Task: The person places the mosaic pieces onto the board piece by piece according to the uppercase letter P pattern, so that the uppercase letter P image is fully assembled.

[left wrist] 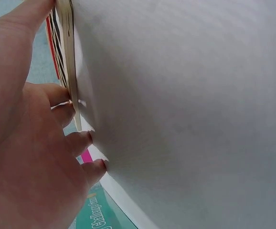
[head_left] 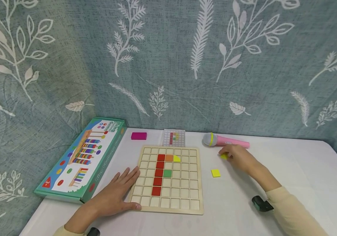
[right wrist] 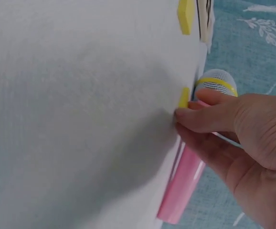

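Observation:
A wooden grid board (head_left: 171, 211) lies on the table. Its cells hold a column of several red tiles (head_left: 157, 181), an orange tile (head_left: 169, 158), a yellow tile with a rounded corner (head_left: 176, 158) and a green tile (head_left: 167, 173). With fingers spread, my left hand (head_left: 113, 193) rests against the board's left edge. Right of the board, my right hand (head_left: 240, 159) pinches a small yellow tile (right wrist: 184, 97) at the tabletop; the fingers cover part of it. Another yellow tile (head_left: 215, 173), square, lies between that hand and the board.
Behind my right hand lies a pink toy microphone (head_left: 225, 141). A printed pattern card (head_left: 174, 137) touches the board's far edge, and a magenta block (head_left: 138, 136) sits to its left. The green game box (head_left: 97, 164) lies at the left, beside my left hand.

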A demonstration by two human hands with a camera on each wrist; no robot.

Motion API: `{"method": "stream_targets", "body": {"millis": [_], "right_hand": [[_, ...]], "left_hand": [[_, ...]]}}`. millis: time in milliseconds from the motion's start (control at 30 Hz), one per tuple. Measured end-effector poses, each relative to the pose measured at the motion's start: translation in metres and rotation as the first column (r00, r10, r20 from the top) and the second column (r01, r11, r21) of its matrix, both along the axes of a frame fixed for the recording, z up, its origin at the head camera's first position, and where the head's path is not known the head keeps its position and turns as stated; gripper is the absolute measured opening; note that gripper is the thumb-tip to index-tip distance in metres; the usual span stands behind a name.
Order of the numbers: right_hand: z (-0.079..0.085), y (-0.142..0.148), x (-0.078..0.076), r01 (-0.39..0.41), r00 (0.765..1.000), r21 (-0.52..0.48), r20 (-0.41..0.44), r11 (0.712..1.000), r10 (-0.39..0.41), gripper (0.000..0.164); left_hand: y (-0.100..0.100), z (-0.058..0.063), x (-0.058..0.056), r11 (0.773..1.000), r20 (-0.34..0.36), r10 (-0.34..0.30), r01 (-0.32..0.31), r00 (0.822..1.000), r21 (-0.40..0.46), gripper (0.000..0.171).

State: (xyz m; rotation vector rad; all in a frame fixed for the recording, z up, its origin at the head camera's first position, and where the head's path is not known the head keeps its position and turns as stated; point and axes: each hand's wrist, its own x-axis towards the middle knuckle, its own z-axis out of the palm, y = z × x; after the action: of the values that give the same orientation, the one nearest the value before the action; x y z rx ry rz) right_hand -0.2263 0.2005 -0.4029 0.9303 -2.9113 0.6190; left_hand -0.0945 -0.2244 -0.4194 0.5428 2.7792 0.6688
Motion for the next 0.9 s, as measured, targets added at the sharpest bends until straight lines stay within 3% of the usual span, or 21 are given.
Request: {"method": "stream_targets", "body": {"millis": [233, 633, 900], "right_hand": [[0.009, 0.001, 0.002, -0.033, 0.997, 0.051, 0.067, 0.998, 0.029, 0.030], [0.013, 0.004, 0.003, -0.030, 0.993, 0.066, 0.115, 0.997, 0.022, 0.031], [0.016, 0.006, 0.003, -0.083, 0.983, 0.049, 0.166, 0.995, 0.074, 0.032]], "left_hand": [[-0.001, 0.000, 0.000, 1.000, -0.017, -0.005, 0.005, 1.000, -0.008, 0.112], [0.000, 0.002, 0.001, 1.000, -0.009, -0.003, 0.003, 1.000, -0.001, 0.112], [0.001, 0.001, 0.000, 1.000, -0.009, 0.001, -0.002, 1.000, -0.006, 0.112]]}}
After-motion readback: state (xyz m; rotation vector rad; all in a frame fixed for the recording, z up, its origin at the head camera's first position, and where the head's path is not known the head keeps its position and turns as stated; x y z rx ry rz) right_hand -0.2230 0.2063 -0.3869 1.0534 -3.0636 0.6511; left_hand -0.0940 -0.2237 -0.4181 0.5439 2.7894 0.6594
